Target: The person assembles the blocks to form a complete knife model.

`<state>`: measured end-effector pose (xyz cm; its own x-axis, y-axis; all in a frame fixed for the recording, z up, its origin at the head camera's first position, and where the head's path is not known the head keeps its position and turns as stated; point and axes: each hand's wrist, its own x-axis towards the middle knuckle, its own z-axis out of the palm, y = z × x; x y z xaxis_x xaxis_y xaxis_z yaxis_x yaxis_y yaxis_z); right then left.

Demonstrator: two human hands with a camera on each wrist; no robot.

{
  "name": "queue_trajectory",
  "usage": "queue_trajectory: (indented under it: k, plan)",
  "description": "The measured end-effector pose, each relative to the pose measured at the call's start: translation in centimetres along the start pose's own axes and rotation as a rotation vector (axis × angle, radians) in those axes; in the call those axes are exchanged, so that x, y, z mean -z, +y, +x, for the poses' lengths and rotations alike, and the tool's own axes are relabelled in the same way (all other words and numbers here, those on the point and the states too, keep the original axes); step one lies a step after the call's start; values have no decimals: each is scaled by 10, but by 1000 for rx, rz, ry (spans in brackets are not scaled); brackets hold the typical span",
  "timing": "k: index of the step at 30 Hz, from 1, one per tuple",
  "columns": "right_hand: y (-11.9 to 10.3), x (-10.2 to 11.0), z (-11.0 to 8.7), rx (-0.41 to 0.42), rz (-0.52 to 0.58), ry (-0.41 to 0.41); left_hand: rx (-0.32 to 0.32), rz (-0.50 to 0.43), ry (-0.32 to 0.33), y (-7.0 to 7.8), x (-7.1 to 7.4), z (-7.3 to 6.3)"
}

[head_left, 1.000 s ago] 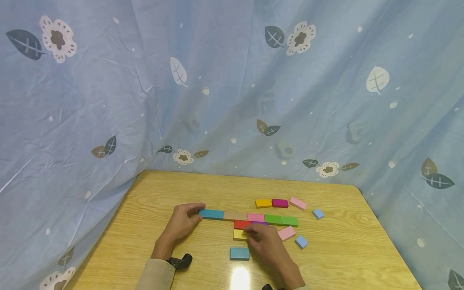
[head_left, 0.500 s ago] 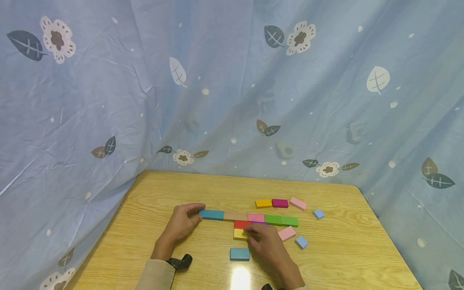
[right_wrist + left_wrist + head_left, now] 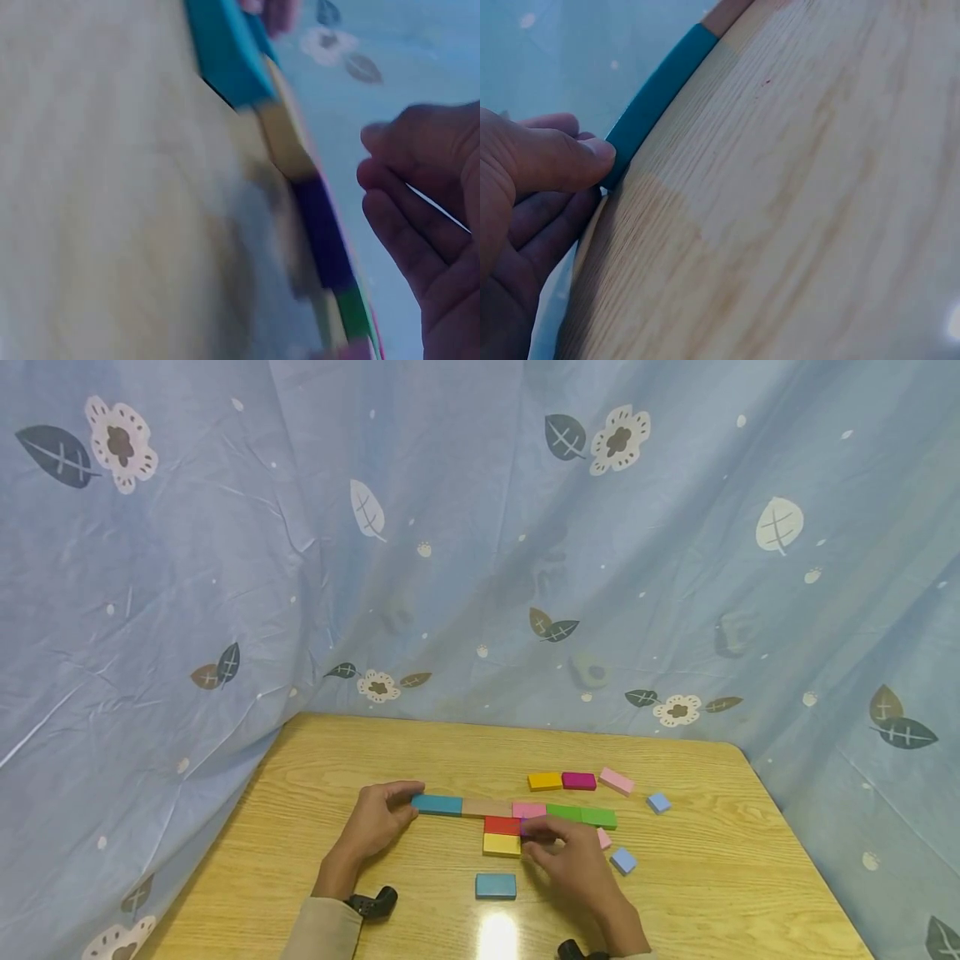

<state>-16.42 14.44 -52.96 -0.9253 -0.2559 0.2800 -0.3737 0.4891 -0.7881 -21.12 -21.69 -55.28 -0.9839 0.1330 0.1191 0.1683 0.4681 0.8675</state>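
My left hand (image 3: 375, 822) pinches the left end of a blue block (image 3: 438, 804), thumb and fingers at its edge. That block begins a row running right: a tan block (image 3: 487, 808), a pink block (image 3: 529, 810) and two green blocks (image 3: 582, 815). Below the row a red block (image 3: 502, 826) lies against a yellow block (image 3: 502, 845). Beside the red one is a purple block (image 3: 322, 232), mostly covered by my right hand (image 3: 573, 860) in the head view. That hand hovers with fingers loosely bent and nothing between them, apart from the blocks in the right wrist view.
A teal block (image 3: 496, 886) lies nearer me. Behind the row are an orange block (image 3: 545, 782), a magenta block (image 3: 579, 781) and a light pink block (image 3: 617, 781). Two small light-blue blocks (image 3: 623, 861) lie at right. A blue curtain (image 3: 480, 568) hangs behind the table (image 3: 712, 860).
My right hand has left the yellow block and moved right and slightly away from me, uncovering that block's right end. The left hand stays at the blue block.
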Motion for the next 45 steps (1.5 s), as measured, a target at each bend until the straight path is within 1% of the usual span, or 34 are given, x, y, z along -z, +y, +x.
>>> queue_trajectory:
  k: [2,5,8,12,15,17,19,21,26,28,29,31,35,38,45]
  plan:
    - [4,13,-3,-62,29,32,-1,2,0,0,0,0]
    - [14,32,-8,-124,65,89,-1,4,-1,1,0,0]
    - [24,47,-14,-139,70,120,2,8,1,2,1,0]
    - [33,58,-21,-168,64,109,4,6,4,3,1,-1]
    - [37,59,-26,-229,62,79,7,5,-2,2,2,-1]
    - [37,58,-29,-255,68,66,7,7,-6,2,2,-2]
    - [38,57,-31,-262,75,59,4,10,-4,2,2,-2]
    - [38,57,-32,-246,81,62,1,8,-1,2,3,-2]
    - [41,68,-32,-151,67,93,2,4,-4,1,3,0]
    - [43,75,-29,-110,56,94,3,2,-4,1,3,0]
    - [45,77,-28,-103,53,89,2,1,-4,1,3,0]
    - [48,82,-24,-120,52,70,-1,-1,-4,1,3,0]
    - [51,85,-22,-187,39,25,2,-10,-5,1,3,0]
    - [53,86,-23,-204,17,-3,6,-12,-5,1,2,0]
    - [50,87,-32,-268,-7,2,1,-8,-5,2,2,0]
